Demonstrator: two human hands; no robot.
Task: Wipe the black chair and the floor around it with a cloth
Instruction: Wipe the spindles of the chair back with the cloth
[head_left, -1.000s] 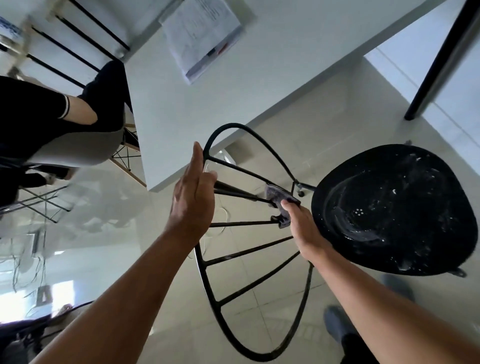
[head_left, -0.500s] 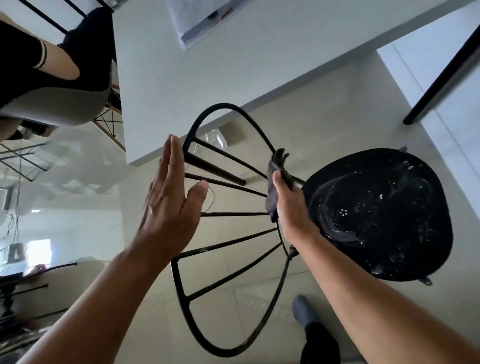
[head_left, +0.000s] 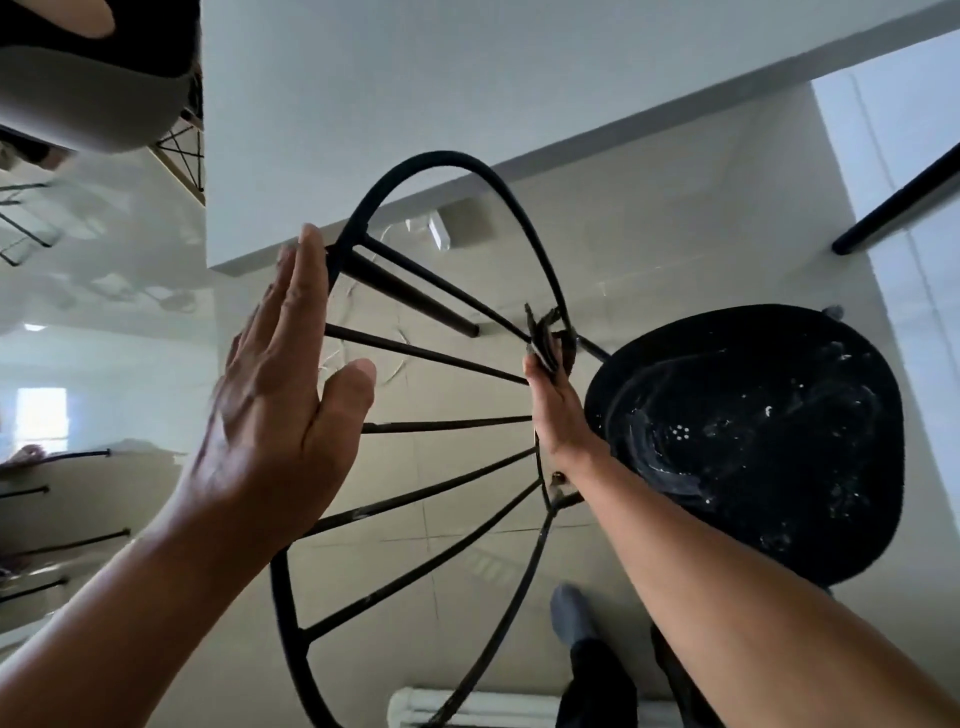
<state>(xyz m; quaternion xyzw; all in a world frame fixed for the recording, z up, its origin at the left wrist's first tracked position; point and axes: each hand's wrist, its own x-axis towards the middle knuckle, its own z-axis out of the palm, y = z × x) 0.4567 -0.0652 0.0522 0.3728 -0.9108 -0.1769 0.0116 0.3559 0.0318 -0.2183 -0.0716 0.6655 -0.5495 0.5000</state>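
The black chair's round seat (head_left: 753, 441) fills the right side, streaked with wet wipe marks. Its spoked backrest hoop (head_left: 447, 364) spreads to the left of the seat. My right hand (head_left: 556, 415) holds a dark cloth (head_left: 545, 338) against the spokes where they meet the seat. My left hand (head_left: 280, 410) is flat with fingers straight, its palm against the outer rim of the hoop, nothing in its grasp. The beige tiled floor (head_left: 467, 519) lies below the spokes.
A white table (head_left: 415, 93) stands just beyond the chair. A grey chair (head_left: 88, 93) with a seated person is at the top left. A black table leg (head_left: 893, 208) slants at the right. My socked foot (head_left: 571, 613) is near the bottom.
My right hand slid the cloth along the spokes toward the seat joint. My left hand let go of the spokes and now lies flat against the hoop. The view shifted closer.
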